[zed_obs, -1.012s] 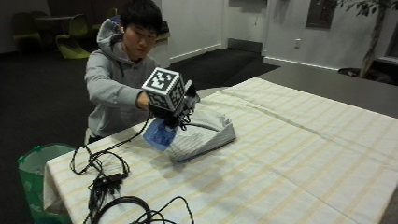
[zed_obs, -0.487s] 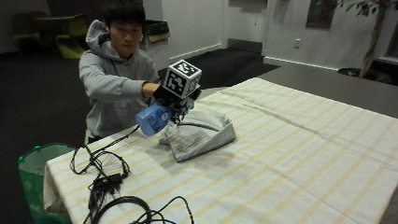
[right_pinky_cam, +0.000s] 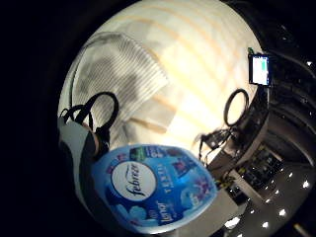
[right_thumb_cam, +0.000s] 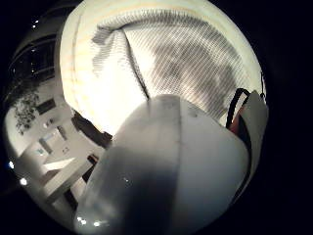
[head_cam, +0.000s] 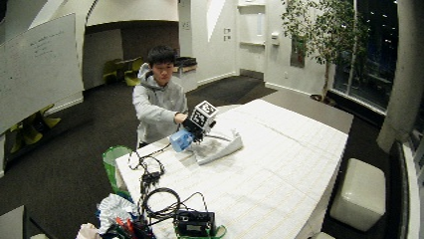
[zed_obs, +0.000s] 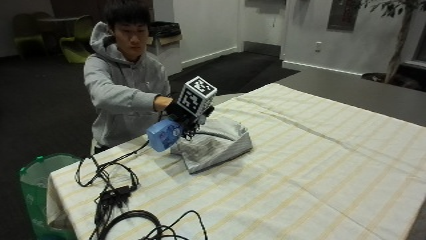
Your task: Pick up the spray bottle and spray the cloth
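Note:
My gloved right hand (zed_obs: pixel 181 111) grips a blue spray bottle (zed_obs: pixel 164 135) and holds it in the air, tilted, just above the near edge of a crumpled grey-and-white cloth (zed_obs: pixel 214 144) lying on the striped table (zed_obs: pixel 319 165). In the little finger side palm view the bottle's blue label (right_pinky_cam: pixel 153 185) fills the foreground, with the cloth (right_pinky_cam: pixel 121 74) beyond it on the table. In the thumb side palm view the bottle's pale body (right_thumb_cam: pixel 171 166) blocks much of the picture, and the cloth (right_thumb_cam: pixel 186 58) spreads out behind it. The wide outside view shows the same bottle (head_cam: pixel 180 140) over the cloth (head_cam: pixel 217 147).
Black cables (zed_obs: pixel 110 192) trail over the table's near left corner. A green bin (zed_obs: pixel 36 175) stands on the floor beside that corner. In the wide outside view, more cables and gear (head_cam: pixel 179 219) sit at the table's near end. The person's other arm is tucked behind the gloved one.
The gloved hand has lifted the bottle off the cloth's edge and swung it up and towards the person, so the bottle now hangs tilted beside the cloth.

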A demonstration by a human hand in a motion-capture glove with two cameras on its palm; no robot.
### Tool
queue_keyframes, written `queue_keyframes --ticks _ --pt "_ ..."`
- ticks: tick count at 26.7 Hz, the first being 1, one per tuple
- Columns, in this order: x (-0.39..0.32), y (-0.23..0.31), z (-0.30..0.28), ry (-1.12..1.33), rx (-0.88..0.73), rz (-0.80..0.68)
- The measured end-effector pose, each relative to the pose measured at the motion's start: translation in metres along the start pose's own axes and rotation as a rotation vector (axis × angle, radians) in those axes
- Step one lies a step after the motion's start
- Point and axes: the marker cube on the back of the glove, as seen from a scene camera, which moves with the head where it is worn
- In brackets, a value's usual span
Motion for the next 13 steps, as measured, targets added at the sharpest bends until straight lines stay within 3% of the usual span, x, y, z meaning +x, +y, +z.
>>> queue_keyframes --ticks 7,13 --pt "-0.007 0.022 -0.030 0.016 0.041 0.000" --pt "-0.013 0.015 -0.014 0.018 0.019 -0.001"
